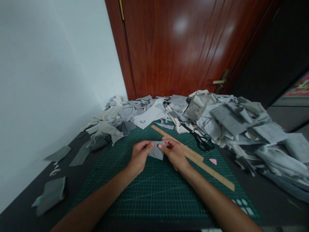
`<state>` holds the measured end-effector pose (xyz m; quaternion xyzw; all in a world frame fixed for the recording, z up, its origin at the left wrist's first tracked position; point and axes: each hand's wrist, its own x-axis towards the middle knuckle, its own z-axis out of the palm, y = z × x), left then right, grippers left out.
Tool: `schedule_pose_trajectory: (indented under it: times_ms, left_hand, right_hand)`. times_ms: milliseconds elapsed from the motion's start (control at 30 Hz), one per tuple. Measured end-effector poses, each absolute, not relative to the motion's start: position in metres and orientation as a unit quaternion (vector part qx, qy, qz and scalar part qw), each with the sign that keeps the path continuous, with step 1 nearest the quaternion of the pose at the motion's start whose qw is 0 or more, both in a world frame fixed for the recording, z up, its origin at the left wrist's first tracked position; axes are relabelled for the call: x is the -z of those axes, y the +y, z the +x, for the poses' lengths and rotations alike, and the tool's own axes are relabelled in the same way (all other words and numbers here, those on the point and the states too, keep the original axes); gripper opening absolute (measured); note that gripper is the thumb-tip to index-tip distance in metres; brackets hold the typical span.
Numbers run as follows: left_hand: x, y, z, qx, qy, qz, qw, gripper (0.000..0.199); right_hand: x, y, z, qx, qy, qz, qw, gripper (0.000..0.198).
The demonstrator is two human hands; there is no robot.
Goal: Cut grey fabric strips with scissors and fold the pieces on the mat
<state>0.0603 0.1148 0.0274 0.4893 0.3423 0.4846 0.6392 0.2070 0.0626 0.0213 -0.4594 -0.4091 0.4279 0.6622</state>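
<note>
The left hand [140,155] and right hand [175,154] pinched a gray cloth [156,154]. Past it, near twelve o'clock, I saw a white sheet [151,116] bearing a C-like curve [142,121].

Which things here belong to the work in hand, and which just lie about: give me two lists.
Seemingly in use:
grey cloth piece, between left hand and right hand
green cutting mat, beneath them

Seemingly just lying about:
wooden rulers
black-handled scissors
pink triangular piece
heaped fabric
</note>
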Motion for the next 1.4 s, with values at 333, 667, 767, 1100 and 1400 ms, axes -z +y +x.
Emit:
schedule_pose_trajectory:
  times_ms: [333,667,767,1100,1400]
  left_hand:
    - [-0.022,0.112,0.064,-0.483,0.350,0.453,0.662,0.046]
    - [-0.024,0.111,0.064,-0.485,0.354,0.465,0.650,0.046]
    - [-0.024,0.110,0.064,-0.486,0.354,0.468,0.648,0.045]
    - [-0.023,0.111,0.062,-0.499,0.357,0.466,0.637,0.043]
    - [-0.025,0.114,0.058,-0.506,0.358,0.442,0.649,0.047]
  right_hand:
    - [-0.020,0.063,0.206,-0.376,-0.386,-0.483,0.690,0.029]
    - [-0.023,0.061,0.204,-0.370,-0.384,-0.488,0.691,0.028]
    - [-0.023,0.061,0.204,-0.369,-0.384,-0.486,0.693,0.027]
    - [-0.020,0.059,0.195,-0.415,-0.383,-0.462,0.684,0.048]
    - [-0.007,0.057,0.185,-0.443,-0.411,-0.466,0.647,0.031]
